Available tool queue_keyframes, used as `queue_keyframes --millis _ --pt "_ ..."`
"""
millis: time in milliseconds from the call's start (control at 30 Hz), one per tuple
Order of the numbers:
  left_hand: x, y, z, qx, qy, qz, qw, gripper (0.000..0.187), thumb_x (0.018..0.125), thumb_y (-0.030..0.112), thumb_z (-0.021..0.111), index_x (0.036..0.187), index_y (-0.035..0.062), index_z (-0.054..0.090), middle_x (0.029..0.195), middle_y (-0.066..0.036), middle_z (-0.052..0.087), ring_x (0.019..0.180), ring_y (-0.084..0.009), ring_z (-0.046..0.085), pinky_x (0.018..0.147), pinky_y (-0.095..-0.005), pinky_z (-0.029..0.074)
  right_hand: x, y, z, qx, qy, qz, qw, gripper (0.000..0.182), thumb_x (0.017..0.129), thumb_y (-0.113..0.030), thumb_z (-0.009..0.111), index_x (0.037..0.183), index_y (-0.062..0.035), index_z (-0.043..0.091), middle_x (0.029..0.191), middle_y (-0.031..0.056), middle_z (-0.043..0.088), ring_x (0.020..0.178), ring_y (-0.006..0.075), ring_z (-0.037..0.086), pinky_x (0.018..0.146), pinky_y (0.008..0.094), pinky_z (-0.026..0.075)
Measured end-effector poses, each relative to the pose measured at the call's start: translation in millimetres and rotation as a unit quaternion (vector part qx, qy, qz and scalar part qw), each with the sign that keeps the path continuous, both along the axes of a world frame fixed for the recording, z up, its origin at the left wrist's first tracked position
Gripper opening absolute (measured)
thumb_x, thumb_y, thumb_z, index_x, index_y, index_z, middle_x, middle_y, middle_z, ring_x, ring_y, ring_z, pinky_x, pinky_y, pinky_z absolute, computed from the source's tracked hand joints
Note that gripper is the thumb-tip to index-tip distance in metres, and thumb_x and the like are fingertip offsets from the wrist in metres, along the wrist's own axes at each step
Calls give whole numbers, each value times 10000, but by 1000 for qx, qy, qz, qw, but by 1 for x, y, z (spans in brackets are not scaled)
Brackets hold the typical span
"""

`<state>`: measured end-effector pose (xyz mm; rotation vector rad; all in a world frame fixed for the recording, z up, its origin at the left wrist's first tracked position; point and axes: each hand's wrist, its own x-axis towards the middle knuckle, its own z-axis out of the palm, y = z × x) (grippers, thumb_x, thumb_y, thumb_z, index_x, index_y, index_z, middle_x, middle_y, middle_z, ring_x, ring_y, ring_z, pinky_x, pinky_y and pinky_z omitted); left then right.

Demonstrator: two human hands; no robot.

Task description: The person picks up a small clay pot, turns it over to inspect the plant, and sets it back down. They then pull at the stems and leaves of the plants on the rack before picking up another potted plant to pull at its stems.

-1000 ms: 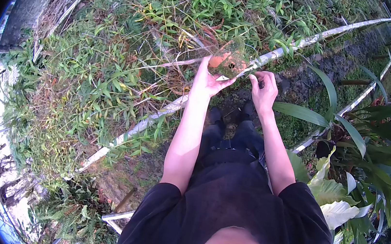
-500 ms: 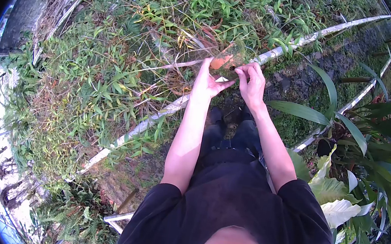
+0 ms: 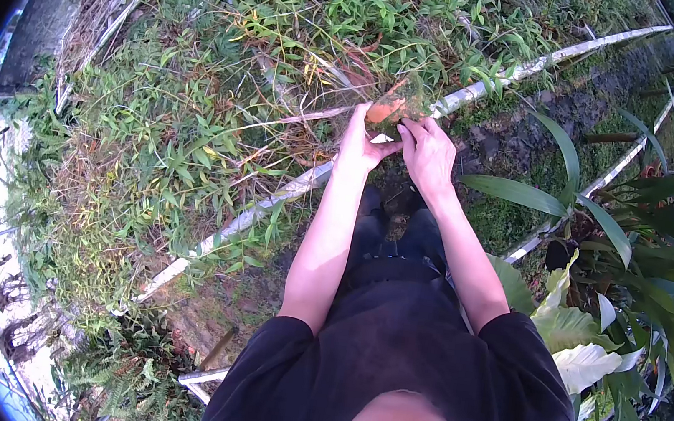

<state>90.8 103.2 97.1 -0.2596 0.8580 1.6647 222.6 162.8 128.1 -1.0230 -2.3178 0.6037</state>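
Observation:
An orange-brown pot (image 3: pixel 384 112), partly covered in green moss or fine growth, is held up in front of me. My left hand (image 3: pixel 359 143) grips its left and lower side, thumb pointing right. At its lower right edge is my right hand (image 3: pixel 430 156), with thumb and forefinger drawn together; whatever lies between those fingertips is too small to make out. A small bright white patch shows between my hands, beneath the pot. Leafy plants (image 3: pixel 362 3) grow just beyond it.
A pale rail (image 3: pixel 261 210) runs diagonally behind my hands, bordering the dense plants. Another rail (image 3: pixel 611 173) stands at the right, beside broad-leaved plants (image 3: pixel 644 248). Dark, mossy ground (image 3: pixel 524 128) lies between the rails. Ferns (image 3: pixel 123 378) grow at the lower left.
My right hand has shifted slightly left and down along the pot, its back turned more towards the camera. My left hand and the pot have moved slightly right.

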Motion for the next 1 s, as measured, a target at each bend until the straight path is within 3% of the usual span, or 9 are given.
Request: queue_keyframes --millis 233,400,467,567,600,700,767,867,1000 --pt "2 4 -21 -17 -23 28 999 465 955 402 561 1296 93 491 1276 -135 505 1087 -309 575 815 -541 568 -10 -7 -4 -73 -133 -2 988 218 922 -170 602 1064 -33 693 870 162 679 777 368 676 673 446 536" --pt "-1 0 -20 -44 -14 10 999 444 967 388 544 1288 85 499 1234 -134 543 1078 -307 590 809 -531 581 -5 1 -7 -83 -18 14 996 189 876 -151 668 982 -4 718 861 177 699 748 353 682 663 420 536" --pt "1 -3 -12 -25 2 3 1000 469 957 409 567 1292 87 501 1304 -175 492 1133 -359 562 897 -584 540 -2 6 -7 -140 31 16 990 155 859 -139 689 903 3 735 816 169 694 750 361 683 691 414 533" --pt "0 -6 -12 -8 4 -3 1000 502 945 423 590 1305 89 489 1345 -207 450 1203 -417 520 964 -631 503 1 12 -6 -222 82 -8 972 126 865 -104 691 896 9 739 820 172 695 745 324 689 686 384 525" --pt "1 -7 -12 -3 0 -5 1000 512 941 425 595 1311 90 483 1348 -212 442 1224 -432 506 975 -641 496 2 14 -5 -168 83 11 982 108 879 -71 680 910 29 705 811 165 676 700 298 676 666 376 517" --pt "3 -5 -10 -43 8 9 999 593 912 450 609 1343 78 442 1337 -211 450 1147 -441 562 895 -582 544 12 20 -21 -189 127 8 974 117 906 -75 657 918 42 652 798 147 650 654 283 652 643 389 511" --pt "1 -4 -10 -60 0 8 998 597 910 449 611 1349 83 441 1327 -208 458 1147 -443 562 909 -591 533 25 23 -20 -295 145 -73 942 96 932 -58 633 927 39 634 789 117 634 663 204 636 631 358 499" --pt "1 -1 -8 -79 -9 9 997 579 913 441 606 1340 82 452 1320 -206 461 1141 -436 563 907 -591 534 39 29 -24 -135 121 -33 983 115 906 -75 681 985 8 692 806 91 627 630 168 601 618 332 499" --pt "4 1 -11 -50 5 -3 999 524 932 429 578 1307 75 484 1304 -197 474 1117 -407 575 879 -579 551 23 14 1 -142 43 63 987 208 849 -119 735 1045 -50 729 837 73 608 643 221 617 630 353 513"
